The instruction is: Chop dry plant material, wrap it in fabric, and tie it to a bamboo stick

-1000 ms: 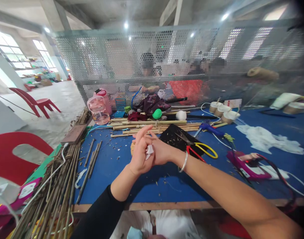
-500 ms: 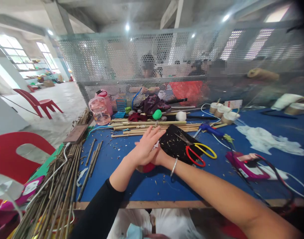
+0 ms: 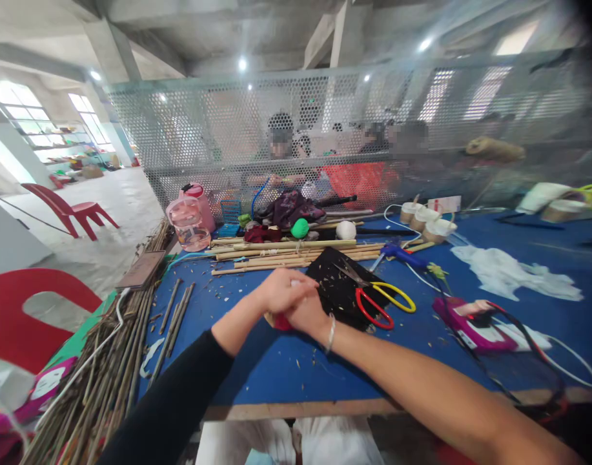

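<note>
Both my hands meet over the blue table (image 3: 257, 374) near its middle. My left hand (image 3: 280, 289) lies on top, fingers curled over my right hand (image 3: 306, 312), which wears a silver bracelet. Between the palms is a small white scrap, mostly hidden. A red object (image 3: 281, 323) peeks out under the hands on the table. Just right of the hands lies a black cloth (image 3: 341, 287) with red-and-yellow scissors (image 3: 380, 300) on it.
Bamboo sticks (image 3: 286, 250) lie across the table behind the hands, thin twigs (image 3: 106, 361) pile along the left edge. A pink jug (image 3: 192, 213), glue gun (image 3: 405, 256), white cloth (image 3: 513, 274), pink tool with cords (image 3: 474, 326). People sit behind the mesh screen (image 3: 325, 123).
My hands dropped from raised above the table to low over it. The left hand's fingers went from stretched out to curled over the right hand, covering the white scrap.
</note>
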`<action>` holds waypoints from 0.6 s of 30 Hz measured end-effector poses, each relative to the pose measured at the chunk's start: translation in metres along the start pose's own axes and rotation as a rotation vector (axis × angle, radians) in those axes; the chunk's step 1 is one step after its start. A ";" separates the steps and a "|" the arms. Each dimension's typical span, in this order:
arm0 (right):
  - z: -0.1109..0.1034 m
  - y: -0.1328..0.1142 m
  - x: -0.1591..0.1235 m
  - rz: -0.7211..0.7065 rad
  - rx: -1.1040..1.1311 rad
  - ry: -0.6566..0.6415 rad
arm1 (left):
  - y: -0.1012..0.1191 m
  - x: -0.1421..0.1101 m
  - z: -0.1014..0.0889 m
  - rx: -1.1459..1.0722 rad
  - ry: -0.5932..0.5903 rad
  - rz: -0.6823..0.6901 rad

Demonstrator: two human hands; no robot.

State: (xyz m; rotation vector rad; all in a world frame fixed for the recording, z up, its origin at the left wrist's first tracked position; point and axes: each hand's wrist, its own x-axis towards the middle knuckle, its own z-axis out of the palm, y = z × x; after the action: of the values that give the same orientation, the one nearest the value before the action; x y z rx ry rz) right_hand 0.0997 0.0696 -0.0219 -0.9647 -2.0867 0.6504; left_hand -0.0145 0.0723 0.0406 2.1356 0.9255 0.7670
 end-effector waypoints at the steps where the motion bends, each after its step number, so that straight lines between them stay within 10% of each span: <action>1: 0.002 -0.001 -0.004 0.015 -0.046 0.024 | -0.005 -0.004 0.007 -0.073 0.063 0.024; 10: -0.006 0.020 0.053 0.230 0.011 -0.032 | -0.046 0.045 0.003 -0.354 0.387 -0.394; 15: -0.013 0.027 0.062 0.265 0.226 0.059 | -0.049 0.040 -0.007 -0.374 0.455 -0.324; 18: -0.016 0.019 0.045 0.313 0.382 0.154 | -0.049 0.005 -0.001 -0.389 0.255 -0.216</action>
State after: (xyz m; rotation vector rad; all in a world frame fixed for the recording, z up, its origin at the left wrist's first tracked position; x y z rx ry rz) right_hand 0.1000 0.1187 -0.0074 -1.0855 -1.6116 1.0545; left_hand -0.0306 0.1017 0.0051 1.5980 1.0220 1.0296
